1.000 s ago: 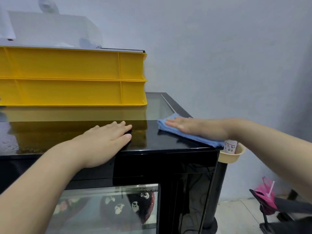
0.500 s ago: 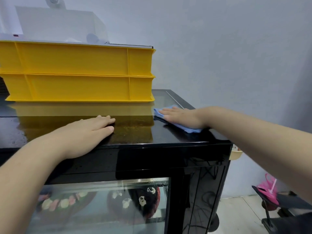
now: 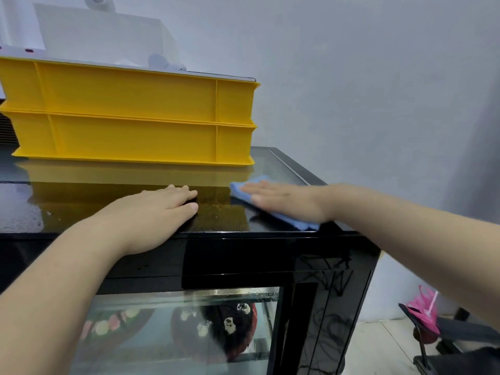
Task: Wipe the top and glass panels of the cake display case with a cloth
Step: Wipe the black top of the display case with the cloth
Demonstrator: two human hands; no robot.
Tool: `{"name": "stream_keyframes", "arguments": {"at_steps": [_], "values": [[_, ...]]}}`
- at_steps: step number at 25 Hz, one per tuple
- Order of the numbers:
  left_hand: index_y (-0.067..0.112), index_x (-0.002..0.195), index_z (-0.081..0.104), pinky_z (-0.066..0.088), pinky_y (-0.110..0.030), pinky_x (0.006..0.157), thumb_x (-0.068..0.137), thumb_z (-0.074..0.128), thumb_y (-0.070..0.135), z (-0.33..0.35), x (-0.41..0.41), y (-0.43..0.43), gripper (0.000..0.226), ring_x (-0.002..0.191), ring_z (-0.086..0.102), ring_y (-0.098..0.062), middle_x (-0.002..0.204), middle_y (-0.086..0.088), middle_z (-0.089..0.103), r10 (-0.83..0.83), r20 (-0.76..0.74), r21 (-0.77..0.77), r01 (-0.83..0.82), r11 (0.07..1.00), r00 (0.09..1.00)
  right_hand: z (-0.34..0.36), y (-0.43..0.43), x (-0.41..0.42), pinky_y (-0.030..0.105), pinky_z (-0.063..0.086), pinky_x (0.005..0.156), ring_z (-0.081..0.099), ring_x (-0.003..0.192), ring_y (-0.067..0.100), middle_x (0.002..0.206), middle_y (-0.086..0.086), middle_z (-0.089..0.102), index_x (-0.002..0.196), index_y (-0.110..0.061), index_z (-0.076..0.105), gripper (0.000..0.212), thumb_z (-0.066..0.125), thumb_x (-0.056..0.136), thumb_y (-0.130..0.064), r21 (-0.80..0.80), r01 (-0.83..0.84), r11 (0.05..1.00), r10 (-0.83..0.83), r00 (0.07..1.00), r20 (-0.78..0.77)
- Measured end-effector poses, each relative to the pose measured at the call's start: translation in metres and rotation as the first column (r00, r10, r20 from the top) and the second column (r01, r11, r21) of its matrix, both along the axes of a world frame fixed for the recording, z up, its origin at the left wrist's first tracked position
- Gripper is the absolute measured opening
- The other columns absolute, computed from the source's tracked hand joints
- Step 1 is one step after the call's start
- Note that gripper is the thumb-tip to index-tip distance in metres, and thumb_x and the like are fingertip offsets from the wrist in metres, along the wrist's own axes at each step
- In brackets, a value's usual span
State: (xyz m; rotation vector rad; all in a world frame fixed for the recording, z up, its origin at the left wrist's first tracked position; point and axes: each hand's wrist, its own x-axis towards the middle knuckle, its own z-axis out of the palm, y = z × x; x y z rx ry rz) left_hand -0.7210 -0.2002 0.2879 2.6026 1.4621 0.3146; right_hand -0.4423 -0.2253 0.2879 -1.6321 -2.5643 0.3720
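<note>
The black cake display case (image 3: 238,255) fills the lower view, its glossy top (image 3: 81,207) wet and reflective. My right hand (image 3: 286,198) lies flat with straight fingers on a blue cloth (image 3: 295,221), pressing it onto the top near the right front corner. My left hand (image 3: 159,209) rests flat on the top near the front edge, left of the cloth, holding nothing. Through the front glass panel (image 3: 162,334) I see decorated cakes inside.
Two stacked yellow crates (image 3: 130,117) stand on the back left of the top, with a white box (image 3: 102,31) above them. A grey wall runs behind and to the right. A pink bag (image 3: 423,309) hangs on a dark frame at the lower right.
My right hand has slid the blue cloth leftward and back along the top from the right front corner. My left hand stays planted near the front edge. The view has shifted to the left.
</note>
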Motion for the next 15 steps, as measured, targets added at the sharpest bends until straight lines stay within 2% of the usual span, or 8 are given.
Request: {"name": "stream_keyframes", "arguments": {"at_steps": [4, 6, 8, 10, 11, 12, 13, 15], "values": [[0.035, 0.148, 0.01, 0.004, -0.029, 0.116, 0.1, 0.015, 0.043, -0.002, 0.0, 0.006, 0.049, 0.143, 0.001, -0.004, 0.156, 0.014, 0.004, -0.028, -0.028, -0.007, 0.028, 1.0, 0.999, 0.001, -0.017, 0.003, 0.02, -0.002, 0.117, -0.007, 0.133, -0.02, 0.145, -0.036, 0.0, 0.138, -0.049, 0.007, 0.049, 0.011, 0.092, -0.064, -0.043, -0.041, 0.998, 0.045, 0.996, 0.078], [0.034, 0.148, 0.011, 0.004, -0.03, 0.116, 0.1, 0.015, 0.042, -0.001, 0.001, 0.005, 0.049, 0.144, 0.001, -0.004, 0.157, 0.014, 0.005, -0.043, -0.01, -0.004, 0.043, 0.999, 0.999, 0.009, -0.004, 0.014, 0.031, -0.006, 0.118, -0.007, 0.138, -0.01, 0.152, -0.027, 0.0, 0.142, -0.044, 0.007, 0.046, 0.015, 0.097, -0.054, -0.045, 0.078, 0.996, -0.073, 0.992, 0.099], [0.033, 0.148, 0.014, 0.002, -0.029, 0.115, 0.1, 0.015, 0.041, 0.001, -0.002, 0.002, 0.048, 0.143, -0.001, -0.004, 0.156, 0.013, 0.006, -0.068, 0.06, -0.045, 0.071, 0.996, 0.996, 0.001, 0.009, 0.006, 0.038, -0.013, 0.116, -0.011, 0.143, 0.002, 0.158, -0.012, -0.004, 0.149, -0.033, 0.004, 0.048, 0.016, 0.103, -0.042, -0.046, 0.004, 0.999, 0.0, 0.995, 0.097], [0.035, 0.145, 0.021, 0.001, -0.028, 0.114, 0.099, 0.018, 0.043, 0.004, -0.014, 0.003, 0.047, 0.142, -0.003, -0.002, 0.156, 0.012, 0.01, -0.056, 0.16, -0.078, 0.069, 0.995, 0.986, -0.011, 0.012, -0.016, 0.035, -0.012, 0.116, -0.009, 0.143, 0.003, 0.158, -0.012, -0.003, 0.151, -0.028, 0.004, 0.05, 0.018, 0.103, -0.038, 0.008, -0.154, 0.988, 0.15, 0.969, 0.195], [0.037, 0.144, 0.024, 0.002, -0.028, 0.114, 0.099, 0.019, 0.043, 0.005, -0.023, 0.005, 0.046, 0.142, -0.001, -0.003, 0.156, 0.01, 0.011, -0.031, 0.175, -0.078, 0.045, 0.996, 0.984, -0.015, 0.01, -0.022, 0.03, -0.009, 0.117, -0.006, 0.143, 0.0, 0.157, -0.015, -0.002, 0.151, -0.029, 0.005, 0.05, 0.018, 0.104, -0.037, 0.089, -0.187, 0.978, 0.175, 0.976, 0.126], [0.039, 0.143, 0.026, 0.003, -0.028, 0.114, 0.098, 0.02, 0.043, 0.006, -0.036, 0.008, 0.045, 0.143, 0.003, -0.005, 0.156, 0.008, 0.013, 0.004, 0.172, -0.077, 0.009, 0.997, 0.985, -0.015, 0.006, -0.026, 0.027, -0.005, 0.117, -0.004, 0.142, -0.004, 0.156, -0.02, -0.001, 0.15, -0.032, 0.007, 0.048, 0.018, 0.104, -0.037, 0.059, -0.149, 0.987, 0.151, 0.988, -0.022], [0.04, 0.142, 0.027, 0.005, -0.027, 0.114, 0.098, 0.021, 0.044, 0.006, -0.046, 0.012, 0.045, 0.143, 0.005, -0.007, 0.156, 0.007, 0.013, 0.039, 0.169, -0.075, -0.027, 0.997, 0.985, -0.01, 0.009, -0.021, 0.03, -0.001, 0.119, -0.002, 0.142, -0.005, 0.155, -0.024, 0.001, 0.149, -0.038, 0.009, 0.046, 0.017, 0.104, -0.039, -0.036, -0.12, 0.992, 0.118, 0.992, -0.048], [0.041, 0.143, 0.024, 0.001, -0.027, 0.114, 0.097, 0.019, 0.046, 0.003, -0.06, 0.019, 0.047, 0.141, 0.001, -0.004, 0.156, 0.01, 0.011, 0.058, 0.142, -0.075, -0.047, 0.996, 0.988, -0.001, 0.021, 0.0, 0.036, 0.004, 0.119, 0.0, 0.144, -0.001, 0.155, -0.024, 0.001, 0.146, -0.045, 0.007, 0.049, 0.013, 0.098, -0.055, -0.072, -0.174, 0.982, 0.178, 0.982, 0.059]]}}
